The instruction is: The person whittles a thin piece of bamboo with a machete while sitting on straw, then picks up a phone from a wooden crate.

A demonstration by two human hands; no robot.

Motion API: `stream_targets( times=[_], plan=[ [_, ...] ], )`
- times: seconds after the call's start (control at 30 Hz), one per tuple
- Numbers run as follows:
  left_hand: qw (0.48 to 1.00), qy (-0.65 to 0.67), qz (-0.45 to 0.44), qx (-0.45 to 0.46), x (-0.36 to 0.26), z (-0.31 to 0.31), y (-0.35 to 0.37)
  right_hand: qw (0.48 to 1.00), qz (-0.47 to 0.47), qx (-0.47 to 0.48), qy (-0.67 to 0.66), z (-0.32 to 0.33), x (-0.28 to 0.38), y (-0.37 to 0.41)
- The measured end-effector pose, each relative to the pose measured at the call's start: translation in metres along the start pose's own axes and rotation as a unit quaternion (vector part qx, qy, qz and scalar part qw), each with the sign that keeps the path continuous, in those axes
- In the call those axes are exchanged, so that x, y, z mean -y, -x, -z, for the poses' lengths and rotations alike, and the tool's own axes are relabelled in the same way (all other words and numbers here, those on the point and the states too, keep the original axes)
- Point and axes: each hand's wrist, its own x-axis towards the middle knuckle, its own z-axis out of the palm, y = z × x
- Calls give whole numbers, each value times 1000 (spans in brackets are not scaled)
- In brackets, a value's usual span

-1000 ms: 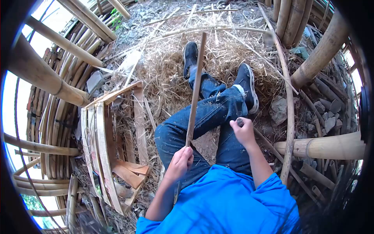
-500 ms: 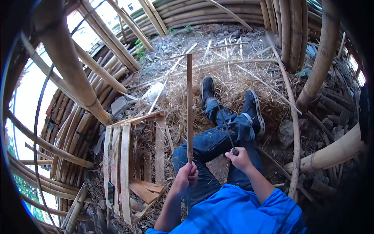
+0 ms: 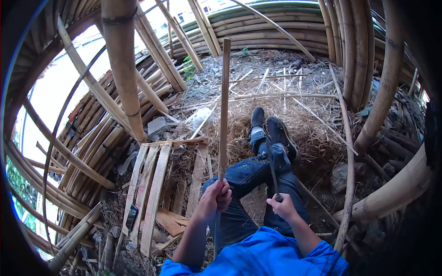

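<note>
My left hand (image 3: pixel 215 197) is closed around the lower part of a long, narrow bamboo strip (image 3: pixel 224 110), which stands almost upright in front of me. My right hand (image 3: pixel 285 208) grips the dark handle of a long, thin-bladed knife (image 3: pixel 272 168). Its blade points forward over my lower legs, apart from the strip. Both legs (image 3: pixel 241 177) are bent on the ground in dark, dusty jeans, with the dark shoes (image 3: pixel 279 133) close together.
A slatted wooden crate (image 3: pixel 156 184) lies to my left, with a phone-like dark object (image 3: pixel 132 217) on its side. Bamboo posts (image 3: pixel 122 69) stand at left, more at right. A long pole (image 3: pixel 346 161) lies right of my legs. Straw and shavings (image 3: pixel 313 119) cover the ground ahead.
My view has shifted, so the surroundings sit lower and further right. The knife has swung to a steeper angle and my right hand is slightly lower. My feet have come closer together.
</note>
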Motion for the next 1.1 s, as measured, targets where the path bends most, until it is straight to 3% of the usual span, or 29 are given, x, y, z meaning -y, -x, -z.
stream_targets(
  times=[0.17,0.27,0.3,0.37,0.5,0.57,0.67,0.77,1.1],
  plan=[
    [999,19,-19,19,-14,-1,4,999,-7,43,-12,-19,-1,9],
    [999,30,-18,34,-18,0,-2,996,38,81,-4,-34,-5,8],
    [999,33,-15,41,-19,1,-6,993,-28,101,-59,-40,16,18],
    [997,41,-30,54,-23,0,-17,985,-39,142,-89,-46,9,17],
    [992,89,-32,79,-26,1,-55,982,32,164,-93,-66,8,21],
    [993,106,-30,49,-18,2,-76,965,30,184,-187,-75,16,19],
    [988,135,-61,48,-8,5,-96,960,72,173,-207,-80,10,6],
    [988,135,-72,27,-1,8,-109,960,-8,168,-225,-78,12,-3],
    [979,13,-153,-134,40,20,-156,953,-73,138,-260,-86,5,-25]
  ],
)
